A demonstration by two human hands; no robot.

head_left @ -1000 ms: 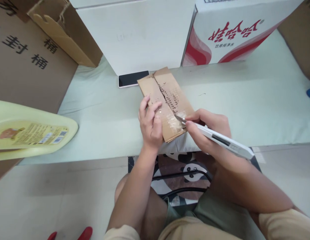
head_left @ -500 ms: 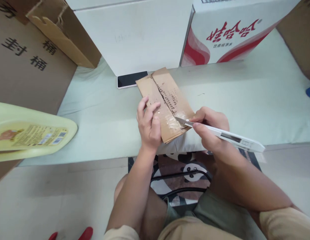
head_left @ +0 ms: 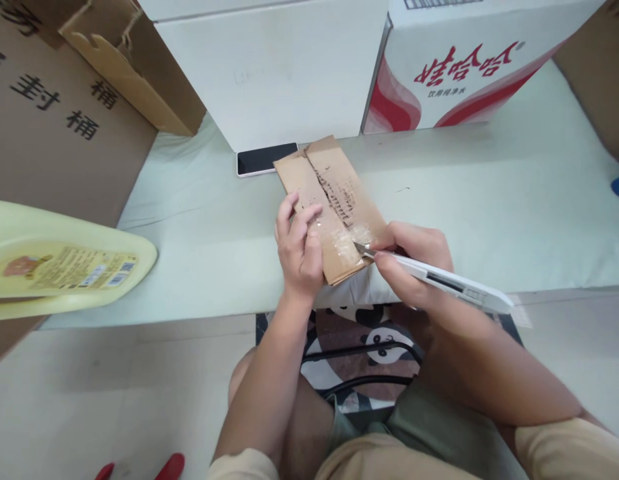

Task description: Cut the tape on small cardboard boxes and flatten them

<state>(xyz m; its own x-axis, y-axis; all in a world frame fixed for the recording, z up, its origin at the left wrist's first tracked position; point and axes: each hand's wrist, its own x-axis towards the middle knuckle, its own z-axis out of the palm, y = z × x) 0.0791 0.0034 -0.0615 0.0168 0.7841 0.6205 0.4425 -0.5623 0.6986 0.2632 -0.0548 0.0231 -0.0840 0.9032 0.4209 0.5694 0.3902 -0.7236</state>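
Note:
A flat brown cardboard piece [head_left: 334, 193] with torn paper and clear tape lies on the pale green table [head_left: 214, 240], its near end over the front edge. My left hand [head_left: 300, 248] presses down on its left side with the fingers curled on the cardboard. My right hand [head_left: 414, 260] grips a white utility knife [head_left: 439, 280]. The knife's blade tip [head_left: 362, 249] touches the taped near-right part of the cardboard.
A phone [head_left: 266, 159] lies face up behind the cardboard. A white box [head_left: 274, 67] and a red-and-white carton [head_left: 459, 60] stand at the back. Brown cartons [head_left: 54, 113] stand on the left, beside a yellow jug [head_left: 59, 267]. A panda-print stool [head_left: 364, 340] is under me.
The knife blade slid back and forth over the taped end of the cardboard, and the handle swung up then back down. My left hand stayed put.

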